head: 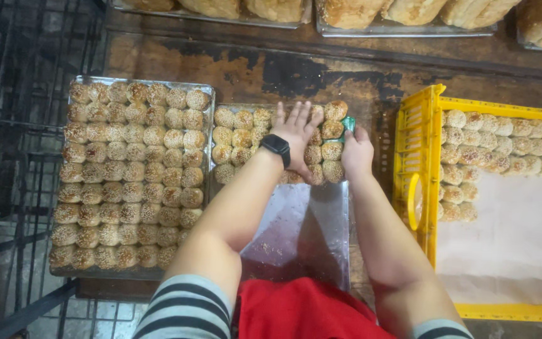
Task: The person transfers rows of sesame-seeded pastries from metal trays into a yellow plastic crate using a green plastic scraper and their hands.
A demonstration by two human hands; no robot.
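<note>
The shiny rectangular metal baking tray (308, 232) lies at the middle of the near edge of the worn dark wooden table (296, 72). Its near half is bare except for crumbs. The round, golden-brown, sesame-topped buns (241, 139) fill only its far end, packed in touching rows.

The left hand (296, 135), with a black wristwatch (275, 147) on its wrist, lies flat and spread on top of the buns, fingers apart. The right hand (357, 152) is closed around a small green scraper (348, 125), pressed against the right side of the bun block. The two hands stand apart, with two columns of buns between them.

Judged from appearance, the buns are light, soft and crumbly, with loose seeds. They are best moved as a block: pressure from above to steady them, and a flat push at the base from the side. Pinching single buns risks crushing.

At the left edge lies a full tray of identical buns (133, 179). At the right edge stands a yellow plastic crate (417, 138) lined with white paper (509, 232), with buns along its far side. Along the far edge lie trays of larger loaves (346, 12).
</note>
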